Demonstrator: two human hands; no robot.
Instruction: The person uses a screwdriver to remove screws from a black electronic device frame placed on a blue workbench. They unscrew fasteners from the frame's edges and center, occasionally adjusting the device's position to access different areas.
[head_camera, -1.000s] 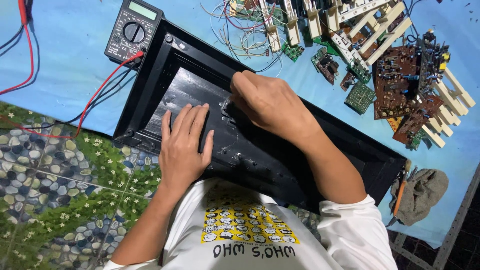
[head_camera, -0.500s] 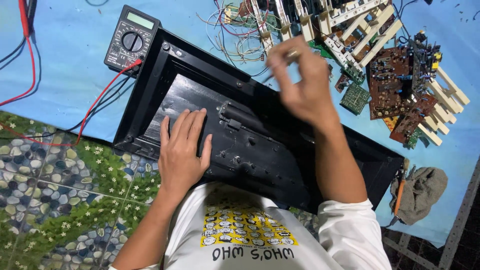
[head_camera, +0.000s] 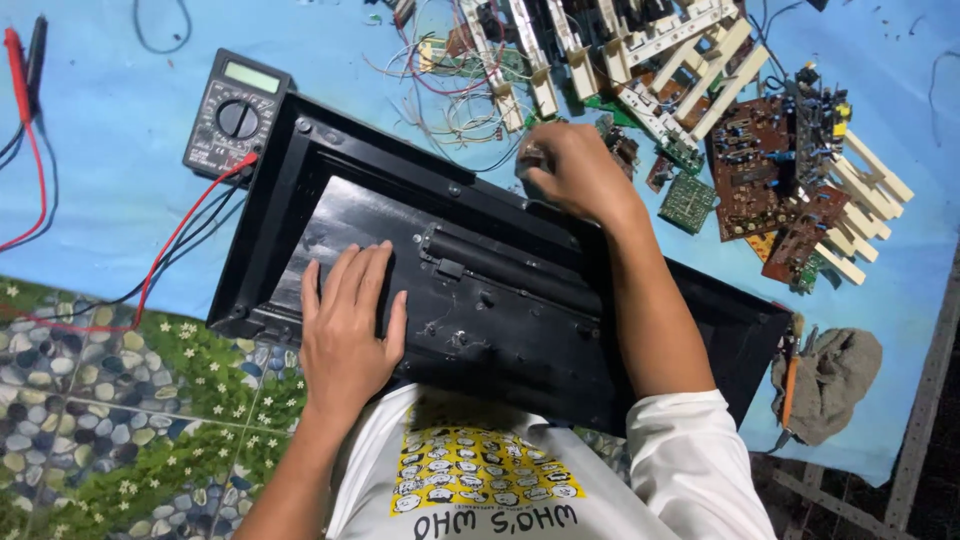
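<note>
A large black plastic casing lies tilted across a blue sheet, just in front of my body. My left hand lies flat on the near left part of its inner surface, fingers stretched out, holding nothing. My right hand reaches over the casing's far edge and rests on the sheet beside a tangle of thin wires. Its fingers are curled downward, and something small and grey shows at the fingertips. I cannot tell whether the hand grips it.
A black multimeter sits at the casing's far left corner, its red lead trailing over the sheet. Cream key strips and brown circuit boards crowd the far right. A grey rag and an orange-handled tool lie at the right. Pebble-patterned floor lies at the left.
My right hand left the middle of the casing, lifted, and came down beyond its far edge near the wires. My left hand has stayed flat on the casing.
</note>
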